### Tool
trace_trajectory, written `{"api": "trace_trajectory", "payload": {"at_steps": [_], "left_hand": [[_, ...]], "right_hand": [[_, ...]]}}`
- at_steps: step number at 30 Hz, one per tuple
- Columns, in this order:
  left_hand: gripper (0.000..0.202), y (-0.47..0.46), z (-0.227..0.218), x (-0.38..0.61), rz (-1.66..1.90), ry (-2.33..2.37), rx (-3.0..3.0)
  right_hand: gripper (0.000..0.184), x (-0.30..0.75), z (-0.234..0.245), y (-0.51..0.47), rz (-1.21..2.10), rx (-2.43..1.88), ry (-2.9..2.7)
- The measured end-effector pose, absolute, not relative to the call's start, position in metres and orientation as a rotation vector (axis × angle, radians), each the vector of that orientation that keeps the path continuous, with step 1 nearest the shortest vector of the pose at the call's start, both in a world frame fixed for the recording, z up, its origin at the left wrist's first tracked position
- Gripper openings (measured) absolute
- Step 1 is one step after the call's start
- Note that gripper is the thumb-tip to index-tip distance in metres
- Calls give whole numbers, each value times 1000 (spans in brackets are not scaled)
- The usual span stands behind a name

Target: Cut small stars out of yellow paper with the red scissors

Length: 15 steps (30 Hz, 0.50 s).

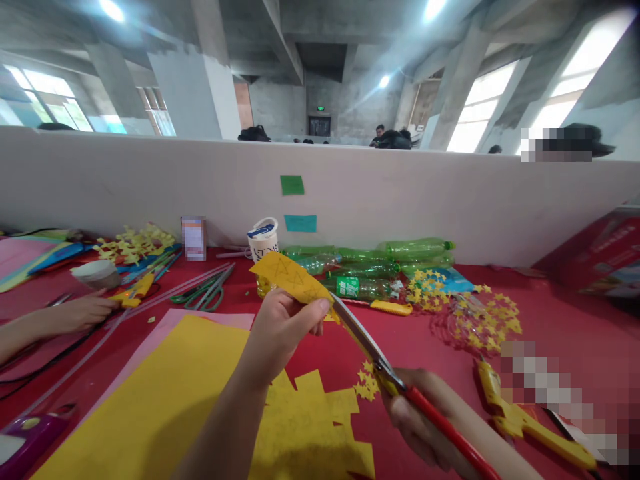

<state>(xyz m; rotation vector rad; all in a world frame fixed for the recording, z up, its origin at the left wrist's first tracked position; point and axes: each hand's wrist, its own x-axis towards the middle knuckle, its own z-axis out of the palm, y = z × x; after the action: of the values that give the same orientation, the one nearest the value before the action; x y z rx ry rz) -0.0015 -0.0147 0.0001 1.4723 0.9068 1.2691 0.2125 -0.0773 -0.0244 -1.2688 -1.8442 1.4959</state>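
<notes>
My left hand point(280, 330) pinches a small piece of yellow paper point(290, 277) with a star drawn on it, held up over the red table. My right hand point(425, 420) grips red-handled scissors point(380, 363); their blades reach up to the lower right edge of the paper. Below lies a large yellow sheet point(165, 400) with a cut, jagged edge, and a few small yellow stars point(367, 383) lie beside the scissors.
Green plastic bottles point(380, 263) lie along the white partition point(450, 193), by a mug point(263, 240). A heap of cut stars point(480, 320), a yellow glue gun point(525, 420), green scissors point(205, 293) and another person's hand point(83, 310) at left rest on the red table point(560, 313).
</notes>
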Motion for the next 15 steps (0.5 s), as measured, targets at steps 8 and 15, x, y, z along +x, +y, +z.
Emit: {"api": "trace_trajectory", "payload": {"at_steps": [8,15], "left_hand": [[21,-15,-4,2,1289,798,1380],[18,-13,-4,0,1386,780,1326]], "right_hand": [[54,208,-25,-79,1577,-1230,-1712],[51,211,-25,-76,1510,-1302,-1842]]}}
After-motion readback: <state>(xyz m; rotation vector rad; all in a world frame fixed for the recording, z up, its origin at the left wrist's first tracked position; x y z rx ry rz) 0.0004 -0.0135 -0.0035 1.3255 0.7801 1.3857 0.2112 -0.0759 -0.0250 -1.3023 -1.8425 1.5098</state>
